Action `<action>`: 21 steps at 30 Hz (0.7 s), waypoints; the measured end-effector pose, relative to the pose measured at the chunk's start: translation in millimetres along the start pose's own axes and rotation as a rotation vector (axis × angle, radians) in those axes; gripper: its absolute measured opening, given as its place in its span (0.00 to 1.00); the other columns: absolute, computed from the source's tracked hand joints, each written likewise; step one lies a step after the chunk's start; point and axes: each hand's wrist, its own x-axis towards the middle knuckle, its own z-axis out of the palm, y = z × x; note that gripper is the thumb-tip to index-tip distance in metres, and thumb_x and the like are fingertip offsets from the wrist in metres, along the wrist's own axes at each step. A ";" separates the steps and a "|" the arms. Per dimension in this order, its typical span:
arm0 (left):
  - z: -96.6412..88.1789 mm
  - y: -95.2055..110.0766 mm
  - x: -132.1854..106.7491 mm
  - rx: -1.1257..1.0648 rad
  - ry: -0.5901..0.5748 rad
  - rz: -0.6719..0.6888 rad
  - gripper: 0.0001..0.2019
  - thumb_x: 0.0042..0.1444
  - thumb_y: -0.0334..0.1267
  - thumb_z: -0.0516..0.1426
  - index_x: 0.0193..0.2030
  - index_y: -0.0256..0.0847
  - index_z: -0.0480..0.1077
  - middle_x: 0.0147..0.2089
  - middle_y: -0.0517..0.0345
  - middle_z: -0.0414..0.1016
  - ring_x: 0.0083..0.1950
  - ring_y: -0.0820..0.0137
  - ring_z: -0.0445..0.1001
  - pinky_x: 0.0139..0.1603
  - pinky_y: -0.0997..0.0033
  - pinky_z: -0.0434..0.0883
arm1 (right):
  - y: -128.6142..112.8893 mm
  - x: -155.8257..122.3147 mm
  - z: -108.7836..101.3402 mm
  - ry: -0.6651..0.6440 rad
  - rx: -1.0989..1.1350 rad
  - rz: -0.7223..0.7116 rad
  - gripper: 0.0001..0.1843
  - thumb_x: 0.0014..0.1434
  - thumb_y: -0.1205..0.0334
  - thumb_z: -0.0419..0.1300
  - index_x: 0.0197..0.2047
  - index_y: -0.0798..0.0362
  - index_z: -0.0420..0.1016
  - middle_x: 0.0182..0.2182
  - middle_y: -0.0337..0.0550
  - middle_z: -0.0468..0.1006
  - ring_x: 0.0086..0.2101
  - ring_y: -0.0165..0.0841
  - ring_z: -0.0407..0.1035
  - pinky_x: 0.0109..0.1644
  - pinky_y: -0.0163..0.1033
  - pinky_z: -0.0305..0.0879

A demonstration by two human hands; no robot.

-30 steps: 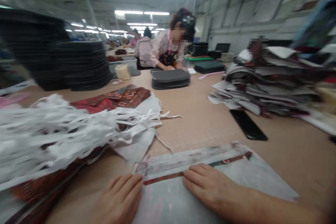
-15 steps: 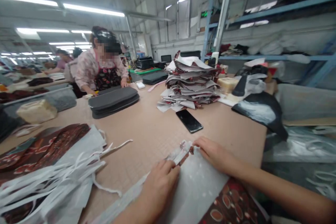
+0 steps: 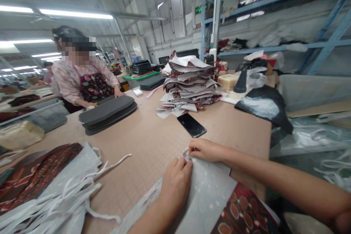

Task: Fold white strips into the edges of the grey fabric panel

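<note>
One broad brown worktable point(image 3: 142, 142), a flat base for nearly everything. Along its near side, the pale-backed cloth panel point(image 3: 208, 186), probably there for easy reach, lower end out of view; past its slanting edge, brown-red printed cloth point(image 3: 242, 210), same piece or another, cannot tell. At the panel's far end, left hand point(image 3: 177, 181), fingers curled down, apparently as a brake against slipping; gripping or only pressing, cannot tell. Just beside it, right hand point(image 3: 204, 150), fingertips pinched on the cloth edge, presumably for control. On the left, a heap of white fabric ties point(image 3: 64, 199) over patterned cloth point(image 3: 49, 168), loose ends toward the panel, a possible snag. Across the table, a co-worker point(image 3: 64, 80) in a dark printed apron point(image 3: 94, 87). Beyond the hands, a tall stack of grey-white cloth pieces point(image 3: 189, 87), with a black plastic bag point(image 3: 265, 108) near the table's right edge. Then dark grey pads point(image 3: 108, 111), stacked before the co-worker. Smallest, a black smartphone point(image 3: 192, 125) just beyond the right hand, blocking a straight reach to the tall stack.
</note>
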 end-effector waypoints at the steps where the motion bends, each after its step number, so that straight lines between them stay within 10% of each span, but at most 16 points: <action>1: 0.5 0.1 0.4 -0.002 0.003 -0.008 0.10 0.62 0.29 0.49 0.45 0.36 0.70 0.37 0.50 0.70 0.38 0.61 0.68 0.38 0.60 0.70 | -0.1 0.0 1.3 0.011 0.006 0.009 0.05 0.53 0.76 0.59 0.31 0.58 0.72 0.31 0.40 0.70 0.33 0.30 0.65 0.38 0.33 0.59; 9: 2.4 1.5 2.9 0.021 -0.021 -0.002 0.12 0.60 0.28 0.51 0.50 0.35 0.69 0.40 0.49 0.70 0.40 0.60 0.67 0.39 0.57 0.71 | -10.0 -17.6 6.6 0.195 -0.018 0.042 0.05 0.55 0.77 0.56 0.35 0.59 0.69 0.34 0.42 0.68 0.35 0.31 0.63 0.39 0.35 0.59; 21: 3.2 0.4 0.8 0.070 -0.010 0.023 0.14 0.61 0.28 0.49 0.52 0.33 0.66 0.41 0.48 0.69 0.40 0.61 0.67 0.40 0.60 0.70 | -12.8 -16.8 3.7 0.080 -0.012 0.008 0.07 0.58 0.75 0.56 0.35 0.58 0.75 0.33 0.42 0.73 0.37 0.31 0.66 0.43 0.34 0.61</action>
